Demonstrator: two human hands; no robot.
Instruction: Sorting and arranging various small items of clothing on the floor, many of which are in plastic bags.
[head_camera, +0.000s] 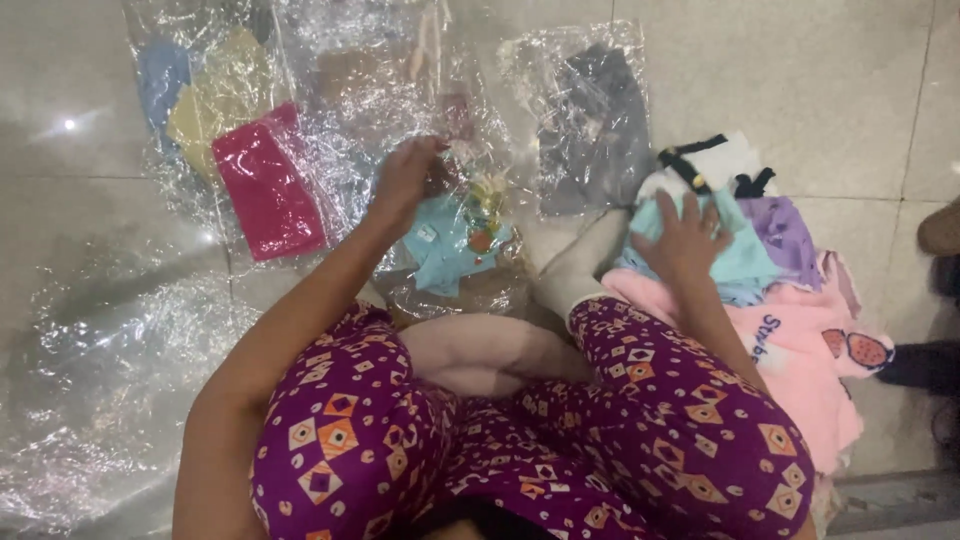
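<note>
Purple patterned trousers (520, 440) cover my crossed legs, soft cloth printed with orange and white diamonds. My left hand (405, 180) is raised, fingers bunched together pinching crinkly clear plastic wrap (400, 80) above a light blue garment (445, 245) lying in its shiny bag. My right hand (685, 235) lies flat, fingers spread apart, on a folded teal garment (745, 265) topping the fluffy clothes pile (800, 340) beside my knee. Glossy tiled floor (800, 80) lies underneath.
</note>
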